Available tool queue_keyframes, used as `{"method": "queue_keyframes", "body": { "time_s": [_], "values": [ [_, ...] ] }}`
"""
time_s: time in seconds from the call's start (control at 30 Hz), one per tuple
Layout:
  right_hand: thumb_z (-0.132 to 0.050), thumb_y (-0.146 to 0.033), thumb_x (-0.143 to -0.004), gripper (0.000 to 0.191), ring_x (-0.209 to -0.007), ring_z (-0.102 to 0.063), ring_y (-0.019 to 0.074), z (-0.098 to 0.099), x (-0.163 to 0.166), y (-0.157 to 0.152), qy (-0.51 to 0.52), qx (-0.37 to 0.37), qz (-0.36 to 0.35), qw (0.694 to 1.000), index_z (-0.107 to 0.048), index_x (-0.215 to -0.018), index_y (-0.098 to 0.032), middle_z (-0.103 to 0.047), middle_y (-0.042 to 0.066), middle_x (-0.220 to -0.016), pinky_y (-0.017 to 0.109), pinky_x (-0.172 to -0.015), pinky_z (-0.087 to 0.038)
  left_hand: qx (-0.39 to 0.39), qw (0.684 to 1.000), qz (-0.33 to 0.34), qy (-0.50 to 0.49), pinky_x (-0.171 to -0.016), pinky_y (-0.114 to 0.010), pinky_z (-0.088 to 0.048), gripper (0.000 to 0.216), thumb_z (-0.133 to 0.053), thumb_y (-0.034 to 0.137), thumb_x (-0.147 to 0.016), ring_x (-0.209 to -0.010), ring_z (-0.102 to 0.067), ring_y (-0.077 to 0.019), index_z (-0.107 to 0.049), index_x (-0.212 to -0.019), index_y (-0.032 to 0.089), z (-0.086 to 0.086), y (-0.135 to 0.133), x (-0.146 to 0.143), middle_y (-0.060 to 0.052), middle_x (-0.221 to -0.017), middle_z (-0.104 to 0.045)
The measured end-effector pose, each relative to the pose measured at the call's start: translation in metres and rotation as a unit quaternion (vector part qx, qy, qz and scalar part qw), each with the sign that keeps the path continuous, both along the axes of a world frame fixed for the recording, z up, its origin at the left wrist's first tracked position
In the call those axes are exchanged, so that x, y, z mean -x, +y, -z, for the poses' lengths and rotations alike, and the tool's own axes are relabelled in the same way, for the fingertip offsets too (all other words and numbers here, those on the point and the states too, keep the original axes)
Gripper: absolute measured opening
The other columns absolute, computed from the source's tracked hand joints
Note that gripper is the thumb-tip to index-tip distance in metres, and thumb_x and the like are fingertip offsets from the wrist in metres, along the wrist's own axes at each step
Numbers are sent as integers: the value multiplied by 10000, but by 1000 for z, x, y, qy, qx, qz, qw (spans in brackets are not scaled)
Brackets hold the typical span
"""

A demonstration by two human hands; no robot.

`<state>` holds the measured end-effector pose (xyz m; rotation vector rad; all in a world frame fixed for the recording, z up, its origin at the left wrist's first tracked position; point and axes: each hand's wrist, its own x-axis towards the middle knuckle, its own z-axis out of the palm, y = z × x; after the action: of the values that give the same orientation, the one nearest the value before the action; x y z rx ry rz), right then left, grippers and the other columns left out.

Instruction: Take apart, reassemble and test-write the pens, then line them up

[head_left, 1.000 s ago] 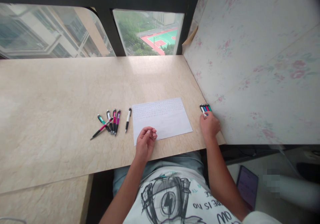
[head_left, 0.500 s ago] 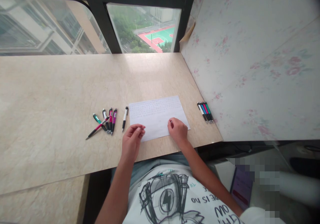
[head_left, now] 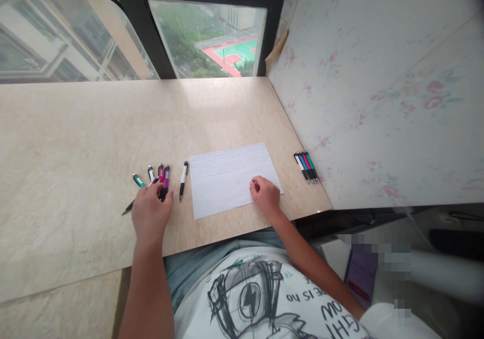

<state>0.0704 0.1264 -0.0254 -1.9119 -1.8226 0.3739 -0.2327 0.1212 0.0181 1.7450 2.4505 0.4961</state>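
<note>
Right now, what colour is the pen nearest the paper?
The pen is white and black; head view.

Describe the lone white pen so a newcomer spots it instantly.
On the pale tabletop, find the written-on sheet of paper. Just off its left edge, a white pen with black ends lies lengthwise. Unlike the pens clustered by the left hand or in the neat right-hand row, it lies alone.
</note>
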Motion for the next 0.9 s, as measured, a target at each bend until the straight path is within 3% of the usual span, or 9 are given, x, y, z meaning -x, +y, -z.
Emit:
{"method": "queue_keyframes", "body": {
  "time_s": [0.1,0.5,0.7,0.9],
  "values": [
    [-502,-262,-924,187,-694,-588,158,0,0,0,1,-4,3,1000,-674,-872,-211,-702,20,-782,260,-594,-280,2,1000,-7,5,-867,-392,-479,311,-525,323,-861,-981,-614,-295,-652,-1106,179,3,1,1,-130,-1063,-637],
    [-486,-262,-926,204,-702,-593,162,-1,0,0,-5,6,-1,1000,-674,-868,-207,-708,31,-788,257,-595,-284,64,995,-35,65,-753,-412,-485,385,-554,384,-856,-935,-624,-342,-624,-1134,127,-3,12,-2,-174,-986,-661],
    [-484,-261,-927,207,-708,-594,164,-1,0,0,-2,4,-1,1000,-678,-878,-207,-711,35,-801,256,-600,-294,126,989,-32,68,-733,-407,-469,324,-540,385,-863,-898,-641,-340,-638,-1054,144,-8,18,2,-154,-954,-684],
    [-494,-270,-924,198,-704,-598,161,1,-1,0,7,-5,-6,1000,-676,-876,-211,-710,24,-793,257,-609,-301,128,988,-33,74,-680,-428,-454,274,-515,358,-854,-848,-653,-370,-664,-970,160,-13,16,0,-185,-880,-687]
  ]
}}
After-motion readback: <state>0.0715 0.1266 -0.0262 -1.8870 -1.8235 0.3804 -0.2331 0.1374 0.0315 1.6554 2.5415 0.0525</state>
